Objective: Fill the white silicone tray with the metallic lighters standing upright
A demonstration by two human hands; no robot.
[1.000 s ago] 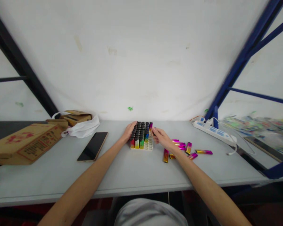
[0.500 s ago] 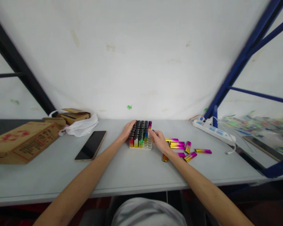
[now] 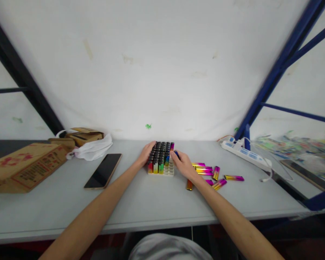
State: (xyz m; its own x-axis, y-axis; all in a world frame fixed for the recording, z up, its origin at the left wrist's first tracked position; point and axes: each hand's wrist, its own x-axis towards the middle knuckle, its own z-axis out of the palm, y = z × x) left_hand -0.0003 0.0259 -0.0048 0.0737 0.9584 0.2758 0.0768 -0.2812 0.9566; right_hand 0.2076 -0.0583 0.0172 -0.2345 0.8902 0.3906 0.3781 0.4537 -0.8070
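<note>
A white tray (image 3: 166, 174) stands at mid-table, with rows of upright lighters (image 3: 158, 155) in it, mostly black-topped, with red, white and green bodies in front. Bare holes show at its front right corner. My left hand (image 3: 146, 153) grips the tray's left side, its fingertips partly hidden behind the lighters. Close against the right side, my right hand (image 3: 184, 164) is closed on a blue lighter (image 3: 177, 154), of which only one end shows. Beyond those fingers, a purple lighter (image 3: 172, 146) stands at the back right of the tray. Loose purple-and-gold lighters (image 3: 204, 170) lie right of my right hand.
On the left are a black phone (image 3: 104, 171), a white plastic bag (image 3: 94, 148) and cardboard boxes (image 3: 29, 164). A white power strip (image 3: 246, 155) with cables lies at the right, beside a blue metal frame (image 3: 271, 83). The wall rises behind the table.
The view has tilted slightly, so everything sits a little lower. My right hand has drawn back slightly from the tray's lighters, and more of the blue lighter shows. My left hand stays in place.
</note>
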